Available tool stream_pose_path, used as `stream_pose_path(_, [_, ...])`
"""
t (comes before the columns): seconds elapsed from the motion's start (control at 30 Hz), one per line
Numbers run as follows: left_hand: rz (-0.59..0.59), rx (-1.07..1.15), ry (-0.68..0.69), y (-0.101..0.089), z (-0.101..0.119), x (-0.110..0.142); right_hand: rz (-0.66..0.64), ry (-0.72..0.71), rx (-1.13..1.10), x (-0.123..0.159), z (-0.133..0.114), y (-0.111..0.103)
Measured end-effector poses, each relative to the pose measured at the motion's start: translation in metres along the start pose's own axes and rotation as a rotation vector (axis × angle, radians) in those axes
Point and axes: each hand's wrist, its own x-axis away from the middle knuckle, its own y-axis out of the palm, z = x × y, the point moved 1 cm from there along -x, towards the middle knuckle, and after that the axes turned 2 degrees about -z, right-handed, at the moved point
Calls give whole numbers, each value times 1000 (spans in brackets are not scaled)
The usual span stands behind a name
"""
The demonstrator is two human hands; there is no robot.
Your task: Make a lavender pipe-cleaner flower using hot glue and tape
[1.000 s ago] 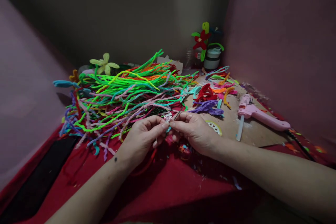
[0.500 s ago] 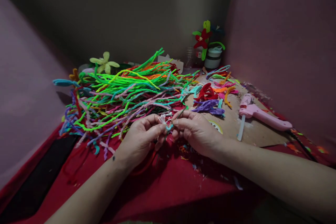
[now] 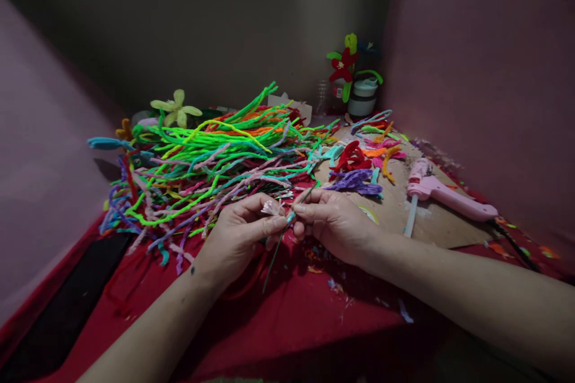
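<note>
My left hand (image 3: 238,234) and my right hand (image 3: 332,221) meet over the red cloth (image 3: 287,311), both pinched on one small piece. It is a thin green stem (image 3: 272,257) tipped with a pale pink-white stamen tuft (image 3: 271,207). The left fingers pinch just under the tuft, and the stem hangs down and toward me from them. The right fingers pinch a thin green strand (image 3: 305,195) at the same spot beside the tuft. Just beyond both hands lies a big heap of coloured pipe cleaners (image 3: 211,155).
A pink glue gun (image 3: 444,197) lies on a cardboard sheet (image 3: 431,221) at the right, with cut pipe-cleaner petals (image 3: 359,161) on it. A red pipe-cleaner flower (image 3: 344,66) stands in a jar at the back; a pale yellow flower (image 3: 175,108) lies back left. Walls close in on both sides.
The tuft has tipped over to the left in my left fingers, and the green stem now shows hanging below my hands. Both hands have shifted slightly up and away.
</note>
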Motion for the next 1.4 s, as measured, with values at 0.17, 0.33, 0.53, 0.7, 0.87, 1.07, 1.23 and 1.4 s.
stream_pose_path(0.17, [70,-26,255,-1,-1,1,35,-22,-86,1,-2,1])
stream_pose_path(0.33, [64,-116,276,-5,1,3,3,-106,-17,1,-3,1])
stream_pose_path(0.53, [130,-109,187,-8,-1,3,-7,-155,-11,0,-3,0])
stream_pose_path(0.7, [97,-68,7,-6,-2,4,-16,-190,17,-1,-3,-2])
stream_pose_path(0.87, [-6,-26,-55,-2,0,2,13,-193,73,-1,-1,-5])
stream_pose_path(1.07, [-35,64,-30,-1,0,1,72,-226,93,0,-6,-3])
stream_pose_path(1.23, [-43,104,-69,-4,-1,1,87,-231,56,0,-8,-1])
stream_pose_path(1.4, [-46,71,-151,-8,-2,0,122,-249,63,-3,-7,-5])
